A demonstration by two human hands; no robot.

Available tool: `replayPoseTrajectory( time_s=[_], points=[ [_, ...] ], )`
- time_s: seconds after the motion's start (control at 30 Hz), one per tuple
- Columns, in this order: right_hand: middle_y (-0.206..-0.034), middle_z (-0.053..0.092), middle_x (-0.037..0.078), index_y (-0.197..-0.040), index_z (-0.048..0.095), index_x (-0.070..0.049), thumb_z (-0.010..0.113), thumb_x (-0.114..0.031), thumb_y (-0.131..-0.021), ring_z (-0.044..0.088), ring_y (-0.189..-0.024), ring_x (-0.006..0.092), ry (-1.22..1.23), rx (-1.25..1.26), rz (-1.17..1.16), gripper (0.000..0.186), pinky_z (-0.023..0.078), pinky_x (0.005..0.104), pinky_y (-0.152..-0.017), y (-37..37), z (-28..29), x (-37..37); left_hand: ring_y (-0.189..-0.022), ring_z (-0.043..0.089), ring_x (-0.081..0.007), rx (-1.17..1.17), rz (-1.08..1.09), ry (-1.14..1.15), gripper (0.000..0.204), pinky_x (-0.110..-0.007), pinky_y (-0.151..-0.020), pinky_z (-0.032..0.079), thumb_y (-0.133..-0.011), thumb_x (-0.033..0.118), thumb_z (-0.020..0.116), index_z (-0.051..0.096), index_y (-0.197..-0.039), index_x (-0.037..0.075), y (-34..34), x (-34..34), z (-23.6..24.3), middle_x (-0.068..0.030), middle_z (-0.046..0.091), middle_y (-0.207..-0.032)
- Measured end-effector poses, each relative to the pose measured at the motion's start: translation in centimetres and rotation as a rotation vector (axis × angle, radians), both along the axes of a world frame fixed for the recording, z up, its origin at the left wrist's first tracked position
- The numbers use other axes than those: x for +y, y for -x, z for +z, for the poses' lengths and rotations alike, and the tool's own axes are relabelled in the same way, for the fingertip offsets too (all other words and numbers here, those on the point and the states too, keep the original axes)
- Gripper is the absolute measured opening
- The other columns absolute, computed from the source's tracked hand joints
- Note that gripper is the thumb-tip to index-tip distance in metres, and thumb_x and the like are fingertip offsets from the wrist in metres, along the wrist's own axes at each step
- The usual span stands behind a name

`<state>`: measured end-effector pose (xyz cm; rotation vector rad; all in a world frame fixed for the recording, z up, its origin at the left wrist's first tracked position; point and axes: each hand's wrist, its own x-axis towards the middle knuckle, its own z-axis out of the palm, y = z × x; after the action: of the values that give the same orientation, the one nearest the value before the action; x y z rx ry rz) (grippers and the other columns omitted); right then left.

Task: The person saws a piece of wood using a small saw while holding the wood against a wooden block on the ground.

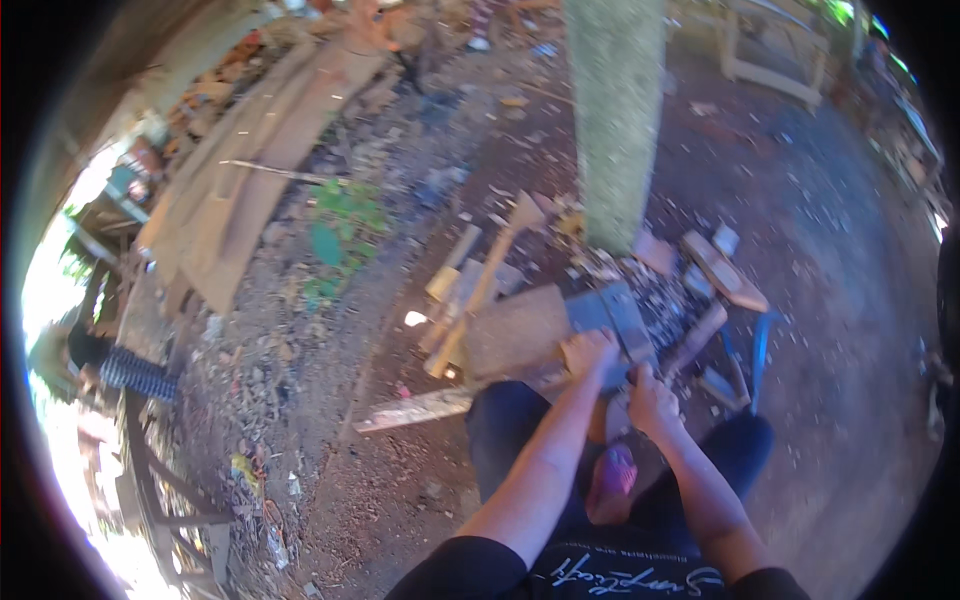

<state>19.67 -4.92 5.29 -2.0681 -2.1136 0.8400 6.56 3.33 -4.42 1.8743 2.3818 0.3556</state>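
Observation:
My left hand (590, 352) lies at the near side of a flat grey block (607, 308), its fingers blurred at the block's edge. Just to its right, my right hand (653, 402) is closed in a fist, and what it grips is too small and smeared to name. A thin dark strip crosses the block toward that fist. Left of the block sits a brown wooden slab (517, 332). A pink shoe (612, 475) shows between my knees, below the hands.
A mossy concrete post (617, 120) stands just ahead. Wood offcuts (712, 265) and a blue tool (761, 350) lie to the right. A long wooden piece (485, 285) lies left of the slab. Large sheets (265, 165) lie far left; another person (135, 372) is at the left edge.

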Motion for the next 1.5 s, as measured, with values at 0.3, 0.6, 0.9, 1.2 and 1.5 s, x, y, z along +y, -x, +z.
replayPoseTrajectory(
  time_s=[0.3,0.6,0.9,1.2,1.5],
  points=[
    [-0.094,0.067,0.019,-0.111,0.045,-0.009,0.044,-0.014,-0.092,0.067,-0.087,0.0362,0.013,0.065,-0.083,0.020,0.051,0.0481,-0.075,1.1,-1.3,3.8,-0.074,0.069,-0.0325,-0.066,0.041,0.058,0.047,-0.048,-0.080,0.048,-0.090,0.032,0.038,0.071,-0.070,0.005,-0.7,1.2,1.5,-0.0183,0.069,-0.075],
    [-0.093,0.067,0.019,-0.110,0.039,-0.005,0.051,-0.016,-0.091,0.069,-0.087,0.0307,0.117,-0.078,-0.114,0.025,0.055,0.0388,-0.074,-0.3,-0.1,-0.7,-0.078,0.068,-0.0345,-0.047,0.063,0.118,0.048,-0.049,-0.081,0.048,-0.090,0.032,0.038,0.072,-0.073,0.002,-1.2,1.0,1.7,-0.0202,0.069,-0.079],
    [-0.081,0.067,0.020,-0.109,0.041,-0.007,0.045,-0.016,-0.092,0.068,-0.078,0.0354,0.033,0.028,-0.064,0.020,0.052,0.0467,-0.068,-0.8,-0.1,-1.4,-0.081,0.068,-0.0348,-0.025,0.070,0.112,0.049,-0.050,-0.083,0.047,-0.091,0.032,0.037,0.071,-0.073,0.002,-0.3,0.8,1.7,-0.0207,0.069,-0.081],
    [-0.095,0.067,0.016,-0.110,0.043,-0.007,0.052,-0.015,-0.089,0.069,-0.087,0.0283,0.021,-0.007,-0.066,0.024,0.055,0.0398,-0.072,1.0,-1.9,3.3,-0.078,0.069,-0.0340,-0.036,0.028,0.114,0.049,-0.048,-0.079,0.049,-0.091,0.033,0.037,0.071,-0.074,0.002,-0.8,1.0,2.0,-0.0207,0.069,-0.080],
    [-0.082,0.066,0.021,-0.108,0.041,-0.007,0.043,-0.017,-0.093,0.067,-0.079,0.0371,-0.043,0.006,-0.155,0.018,0.052,0.0477,-0.069,0.4,-2.7,0.6,-0.080,0.068,-0.0346,-0.034,0.058,0.151,0.050,-0.049,-0.081,0.048,-0.090,0.033,0.036,0.072,-0.075,0.001,-1.2,1.3,1.9,-0.0199,0.069,-0.082]
  ],
)
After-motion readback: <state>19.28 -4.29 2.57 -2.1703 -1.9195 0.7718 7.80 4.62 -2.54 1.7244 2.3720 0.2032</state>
